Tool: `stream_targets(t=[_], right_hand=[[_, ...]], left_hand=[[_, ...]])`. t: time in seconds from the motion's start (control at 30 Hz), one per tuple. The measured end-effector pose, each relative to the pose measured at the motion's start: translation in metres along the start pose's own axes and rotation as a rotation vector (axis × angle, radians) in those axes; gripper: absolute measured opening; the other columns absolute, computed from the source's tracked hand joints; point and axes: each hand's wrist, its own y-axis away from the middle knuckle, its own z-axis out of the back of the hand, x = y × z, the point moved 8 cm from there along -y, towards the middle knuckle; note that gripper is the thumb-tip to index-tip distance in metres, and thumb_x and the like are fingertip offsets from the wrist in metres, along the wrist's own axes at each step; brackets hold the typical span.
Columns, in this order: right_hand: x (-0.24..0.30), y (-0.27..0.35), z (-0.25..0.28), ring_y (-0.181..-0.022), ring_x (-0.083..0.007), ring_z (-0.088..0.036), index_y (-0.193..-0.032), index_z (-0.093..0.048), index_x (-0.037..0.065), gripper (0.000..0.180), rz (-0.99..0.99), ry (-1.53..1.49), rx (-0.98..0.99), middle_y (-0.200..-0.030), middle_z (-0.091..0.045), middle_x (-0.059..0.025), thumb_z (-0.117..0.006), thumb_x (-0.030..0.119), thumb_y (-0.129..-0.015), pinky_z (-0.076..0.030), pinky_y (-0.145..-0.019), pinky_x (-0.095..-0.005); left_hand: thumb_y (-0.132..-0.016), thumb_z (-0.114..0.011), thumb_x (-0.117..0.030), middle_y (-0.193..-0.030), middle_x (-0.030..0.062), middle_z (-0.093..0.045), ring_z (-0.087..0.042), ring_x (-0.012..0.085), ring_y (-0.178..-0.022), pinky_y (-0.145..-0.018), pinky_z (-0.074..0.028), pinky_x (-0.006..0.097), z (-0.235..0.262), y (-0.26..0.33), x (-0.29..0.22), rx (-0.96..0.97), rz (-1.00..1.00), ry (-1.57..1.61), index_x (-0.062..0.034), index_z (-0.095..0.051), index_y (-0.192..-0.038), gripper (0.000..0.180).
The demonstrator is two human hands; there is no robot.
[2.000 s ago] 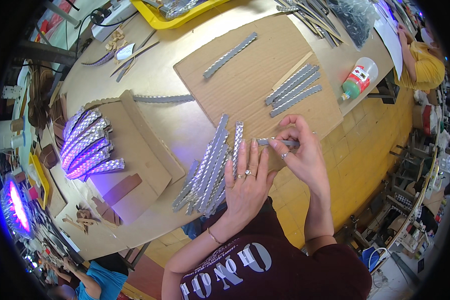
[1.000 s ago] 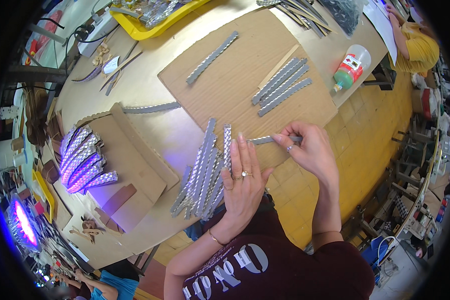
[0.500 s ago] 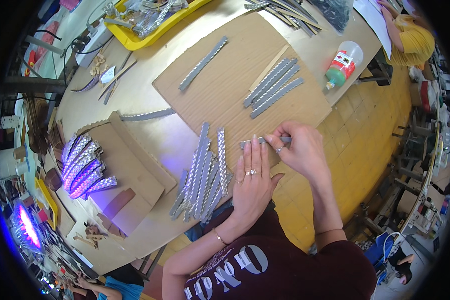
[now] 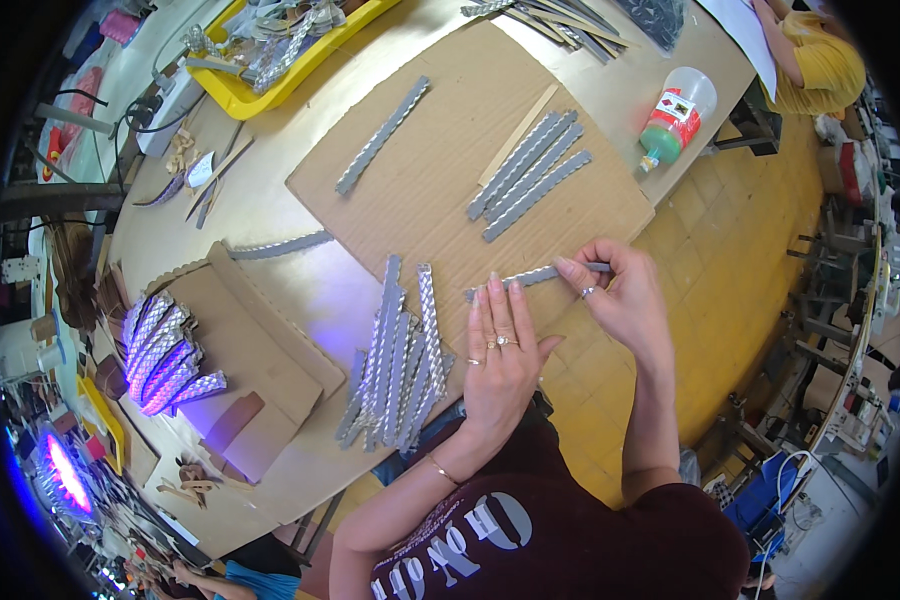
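A narrow grey strip with a silvery braided edge (image 4: pixel 532 276) lies across the near right corner of the brown cardboard sheet (image 4: pixel 410 170). My left hand (image 4: pixel 503 370) is stretched flat, its fingertips pressing the strip's left end against the cardboard. Thumb and fingers of my right hand (image 4: pixel 625 300) pinch the strip near its right end, past the cardboard's edge. Farther up on the sheet lie several similar strips (image 4: pixel 532 165) beside a thin wooden stick (image 4: pixel 518 135), and a single strip (image 4: pixel 382 135) is off to the left. A loose pile of braided strips (image 4: pixel 398 360) sits left of my left hand.
A squeeze bottle with a red label (image 4: pixel 678 120) stands at the table's right edge. Far left is a yellow tray (image 4: pixel 310 60) of scraps. Curved braided pieces (image 4: pixel 165 350) rest by folded cardboard (image 4: pixel 260 330), under a purple lamp (image 4: pixel 65 470). Someone in yellow (image 4: pixel 820 65) is at far right.
My right hand has slid rightward along the strip, away from my left hand, baring more of it between them. The left hand stays flat on its left end. The view has shifted slightly.
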Motion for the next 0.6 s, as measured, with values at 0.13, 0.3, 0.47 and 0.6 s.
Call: stream_targets(t=[0.13,0.3,0.47,0.6], right_hand=[[0.002,0.001,-0.001,-0.053,-0.0145,-0.053,-0.078,-0.065,-0.001,0.023,0.041,0.031,-0.063,-0.059,-0.058,-0.0061,-0.077,0.019,-0.083,-0.042,-0.051,-0.0296],[0.007,0.004,-0.004,-0.057,-0.0049,-0.046,-0.078,-0.063,-0.001,0.022,0.109,0.065,-0.106,-0.062,-0.055,-0.0013,-0.077,0.014,-0.084,-0.036,-0.048,-0.0244],[-0.007,0.007,0.009,-0.059,-0.0049,-0.047,-0.080,-0.064,-0.001,0.021,-0.004,-0.004,-0.149,-0.066,-0.058,0.0023,-0.076,0.014,-0.086,-0.038,-0.051,-0.0237],[-0.024,0.012,0.011,-0.063,-0.0039,-0.048,-0.083,-0.064,-0.001,0.019,-0.075,-0.292,-0.176,-0.071,-0.059,0.0047,-0.072,0.015,-0.090,-0.039,-0.057,-0.0217]], left_hand=[[-0.090,-0.053,-0.059,-0.134,0.0311,-0.052,-0.054,0.0380,-0.125,-0.111,-0.038,0.044,0.002,-0.003,-0.003,-0.006,-0.010,-0.058,0.0039,-0.052,-0.134,0.077],[-0.092,-0.047,-0.062,-0.129,0.0354,-0.054,-0.058,0.0394,-0.118,-0.107,-0.042,0.045,0.004,-0.009,-0.011,-0.081,-0.033,-0.176,-0.0077,-0.055,-0.136,0.071],[-0.092,-0.045,-0.063,-0.124,0.0388,-0.055,-0.061,0.0405,-0.113,-0.104,-0.045,0.045,0.002,-0.012,-0.015,-0.097,-0.061,-0.277,-0.0095,-0.054,-0.137,0.070],[-0.092,-0.044,-0.064,-0.124,0.0393,-0.055,-0.062,0.0406,-0.112,-0.104,-0.045,0.045,0.000,-0.010,-0.016,-0.120,-0.063,-0.298,-0.0093,-0.054,-0.137,0.072]])
